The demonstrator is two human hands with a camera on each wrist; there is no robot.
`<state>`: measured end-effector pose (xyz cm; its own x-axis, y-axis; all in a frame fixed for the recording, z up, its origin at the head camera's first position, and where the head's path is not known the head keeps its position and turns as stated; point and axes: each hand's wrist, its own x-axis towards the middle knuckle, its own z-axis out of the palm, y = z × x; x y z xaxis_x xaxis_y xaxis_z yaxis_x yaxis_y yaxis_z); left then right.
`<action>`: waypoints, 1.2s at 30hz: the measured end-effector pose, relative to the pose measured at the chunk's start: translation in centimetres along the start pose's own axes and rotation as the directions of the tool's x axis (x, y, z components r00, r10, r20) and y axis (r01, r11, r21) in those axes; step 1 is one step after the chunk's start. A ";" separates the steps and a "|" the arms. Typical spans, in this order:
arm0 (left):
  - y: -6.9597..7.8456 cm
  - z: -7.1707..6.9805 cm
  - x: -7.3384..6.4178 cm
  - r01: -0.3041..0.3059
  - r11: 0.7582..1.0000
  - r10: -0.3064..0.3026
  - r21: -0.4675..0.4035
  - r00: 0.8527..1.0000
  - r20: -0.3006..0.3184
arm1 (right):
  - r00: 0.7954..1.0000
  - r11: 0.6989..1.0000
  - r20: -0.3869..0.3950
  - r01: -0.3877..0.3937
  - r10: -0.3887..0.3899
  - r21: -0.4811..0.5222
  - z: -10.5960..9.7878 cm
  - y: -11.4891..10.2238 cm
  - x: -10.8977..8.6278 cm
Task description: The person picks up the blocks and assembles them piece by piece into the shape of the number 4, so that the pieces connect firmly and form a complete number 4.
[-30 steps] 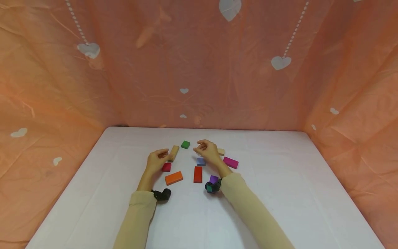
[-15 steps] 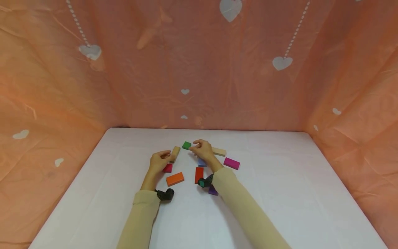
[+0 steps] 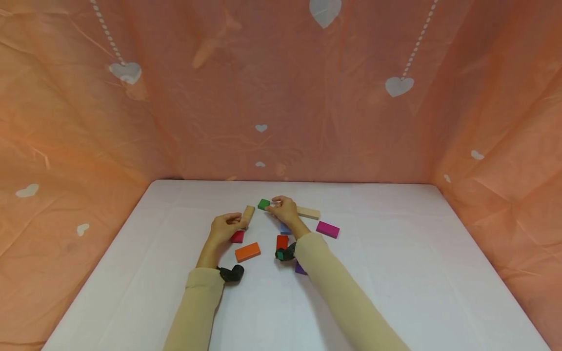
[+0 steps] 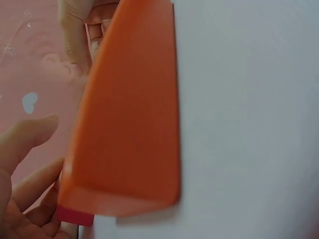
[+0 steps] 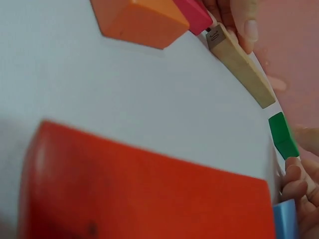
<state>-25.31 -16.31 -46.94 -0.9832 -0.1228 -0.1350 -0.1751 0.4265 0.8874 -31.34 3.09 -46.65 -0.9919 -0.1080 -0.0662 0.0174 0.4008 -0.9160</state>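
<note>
In the head view my left hand point(image 3: 221, 228) rests beside the near end of a plain wooden block point(image 3: 248, 214), its thumb and fingers spread slightly. A pink-red block point(image 3: 237, 237) lies just below that hand. My right hand point(image 3: 284, 210) is at a small green block point(image 3: 264, 204); one fingertip meets the block's near corner and another finger stands by its far side. Below the right hand a light blue block point(image 3: 285, 228) is partly hidden. The right wrist view shows the left thumb point(image 5: 247, 25) alongside the wooden block's end and right fingertips point(image 5: 293, 172) at the green block.
An orange block point(image 3: 248, 252) lies between the forearms. The right wrist camera partly covers a red block point(image 3: 282, 241), and a purple block point(image 3: 300, 268) shows under the sleeve. To the right are a second wooden block point(image 3: 309, 213) and a magenta block point(image 3: 328, 229).
My right hand has moved left to the green block, uncovering more of the right-hand wooden block. The left hand has shifted slightly right. The blocks lie as before.
</note>
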 end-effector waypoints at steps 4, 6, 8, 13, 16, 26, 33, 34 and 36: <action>0.2 -0.2 -0.2 0.024 1.000 -0.024 -0.004 1.000 0.017 | 0.999 0.999 0.008 -0.041 0.041 -0.028 0.0 -0.4 -0.1; 0.3 -0.3 -0.4 0.021 1.000 -0.022 0.004 0.999 0.025 | 0.999 0.996 0.003 -0.054 0.054 -0.065 0.1 -0.5 -0.1; 0.4 -0.3 -0.5 0.014 1.000 -0.014 0.021 0.999 0.032 | 0.998 0.992 -0.005 -0.058 0.057 -0.108 0.1 -0.5 -0.1; 0.5 -0.3 -0.6 -0.010 0.999 0.008 0.043 0.999 0.040 | 0.998 0.984 -0.020 -0.054 0.052 -0.171 0.3 -0.5 0.1; 0.4 -0.3 -0.4 -0.009 0.999 0.007 0.049 0.999 0.036 | 0.999 0.981 -0.026 -0.052 0.048 -0.189 0.5 -0.5 0.1; 0.2 -0.1 -0.2 0.020 0.997 -0.023 0.069 0.999 0.035 | 0.998 0.975 -0.039 -0.054 0.047 -0.215 0.7 -0.5 0.0; 0.3 0.0 -0.2 0.006 0.997 -0.009 0.071 0.999 0.042 | 0.998 0.974 -0.037 -0.059 0.052 -0.218 0.6 -0.6 -0.2; 0.3 -0.1 -0.2 0.004 0.997 -0.007 0.074 0.999 0.040 | 0.998 0.974 -0.036 -0.058 0.051 -0.219 0.6 -0.6 -0.2; 0.4 -0.1 -0.2 -0.007 0.997 0.004 0.083 0.999 0.038 | 0.998 0.974 -0.036 -0.055 0.048 -0.221 0.7 -0.6 -0.2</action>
<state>-25.14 -16.21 -46.51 -0.9852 -0.0872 -0.1476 -0.1714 0.4999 0.8490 -31.10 2.27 -46.35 -0.9938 -0.0561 -0.0960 0.0436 0.5975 -0.8007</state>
